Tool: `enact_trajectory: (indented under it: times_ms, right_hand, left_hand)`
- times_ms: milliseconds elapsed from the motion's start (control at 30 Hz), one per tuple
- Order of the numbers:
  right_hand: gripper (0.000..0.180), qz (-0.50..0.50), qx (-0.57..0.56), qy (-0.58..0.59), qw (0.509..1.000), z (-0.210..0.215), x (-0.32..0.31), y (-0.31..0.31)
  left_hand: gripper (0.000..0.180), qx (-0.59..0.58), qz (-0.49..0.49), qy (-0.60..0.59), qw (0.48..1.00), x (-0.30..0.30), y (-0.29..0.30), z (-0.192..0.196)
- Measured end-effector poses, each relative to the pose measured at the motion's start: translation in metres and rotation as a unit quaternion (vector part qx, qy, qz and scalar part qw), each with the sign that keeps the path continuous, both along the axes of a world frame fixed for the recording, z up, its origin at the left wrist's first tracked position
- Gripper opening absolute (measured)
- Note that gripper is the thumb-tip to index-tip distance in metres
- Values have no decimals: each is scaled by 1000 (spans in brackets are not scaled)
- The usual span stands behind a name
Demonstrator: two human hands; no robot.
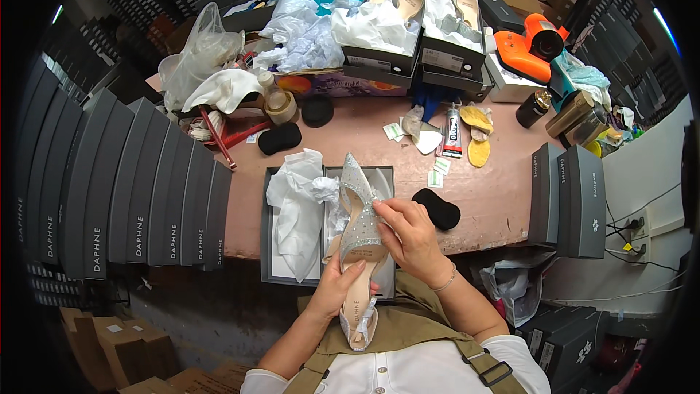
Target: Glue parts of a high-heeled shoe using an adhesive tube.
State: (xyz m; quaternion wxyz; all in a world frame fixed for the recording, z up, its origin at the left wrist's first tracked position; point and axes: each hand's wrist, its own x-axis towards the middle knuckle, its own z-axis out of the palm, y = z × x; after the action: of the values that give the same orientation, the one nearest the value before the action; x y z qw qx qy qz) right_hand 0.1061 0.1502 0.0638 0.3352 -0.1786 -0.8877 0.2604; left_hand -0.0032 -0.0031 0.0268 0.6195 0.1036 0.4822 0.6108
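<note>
A pointed, pale silver shoe (pixel 362 230) dotted with small sparkling stones is held over an open grey shoebox (pixel 273 266), its toe toward the far side of the table. My left hand (pixel 335 288) is wrapped round the shoe's middle, with the thumb on the beige insole. Bent over the shoe's right side, my right hand (pixel 414 237) has its fingertips and thumb pressed against the studded upper. Whether those fingers also pinch some small thing cannot be seen. White tissue paper (pixel 295 211) lies in the box, left of the shoe.
Grey shoeboxes stand in a row (pixel 120 182) at left and a pair (pixel 576 201) at right. Boxed sparkly shoes (pixel 386 25) sit at the back. A glue tube (pixel 453 131), yellow sponge pads (pixel 477 131), a black oval pad (pixel 436 209) and an orange device (pixel 525 55) are on the table.
</note>
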Motion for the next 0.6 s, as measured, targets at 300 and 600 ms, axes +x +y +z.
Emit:
enact_trajectory:
  times_ms: [300,600]
  right_hand:
    - [36,-24,-102,79,991,-10,3,0]
    - [22,-143,-26,11,989,-52,34,136]
  left_hand:
    - [41,10,-1,-9,1000,0,2,1]
    - [33,-30,16,-2,999,-5,15,-6]
